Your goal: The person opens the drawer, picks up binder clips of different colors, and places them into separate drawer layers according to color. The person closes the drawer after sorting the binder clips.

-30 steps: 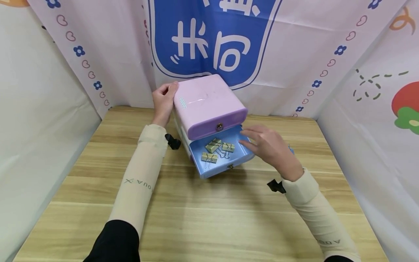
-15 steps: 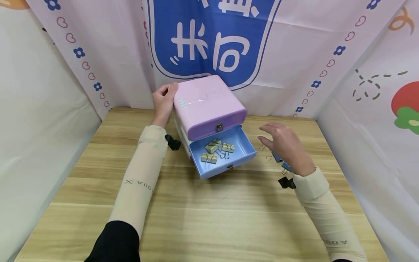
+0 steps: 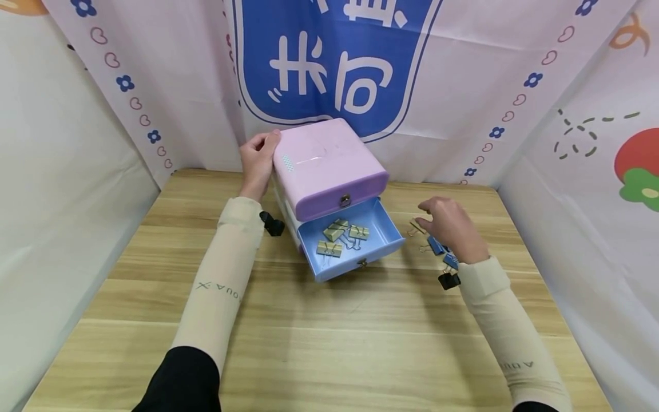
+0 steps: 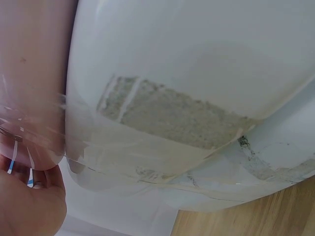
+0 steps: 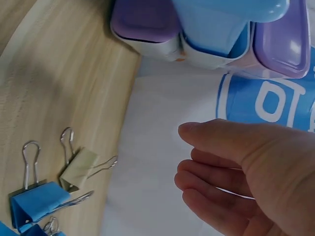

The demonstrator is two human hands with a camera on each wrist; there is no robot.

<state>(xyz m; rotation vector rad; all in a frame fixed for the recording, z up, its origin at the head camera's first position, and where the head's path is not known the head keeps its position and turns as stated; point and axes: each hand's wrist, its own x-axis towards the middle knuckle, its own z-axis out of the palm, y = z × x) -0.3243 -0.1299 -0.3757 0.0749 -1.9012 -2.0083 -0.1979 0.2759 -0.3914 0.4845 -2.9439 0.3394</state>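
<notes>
A stacked drawer box point(image 3: 329, 154) with a pink top stands at the back of the table. Its blue drawer point(image 3: 383, 226) is pulled out and holds three gold binder clips point(image 3: 329, 248). My left hand point(image 3: 255, 163) grips the box's back left corner; in the left wrist view its fingers bend behind the pink section. To the right of the drawer, my right hand point(image 3: 453, 226) is above the table with thumb and fingers apart and nothing between them. Near it lie a gold binder clip point(image 5: 78, 168) and blue binder clips point(image 5: 39, 200), partly covered by the hand in the head view.
A printed cloth point(image 3: 443, 137) hangs right behind the box, and white side panels point(image 3: 582, 189) flank the wooden table point(image 3: 329, 343). The front corner of the open drawer juts out over the table. Purple drawer fronts point(image 5: 145, 19) sit above and below the blue one.
My right hand has drawn back from the blue drawer to the right, over the loose binder clips, uncovering the drawer's right side. The left hand stays on the box.
</notes>
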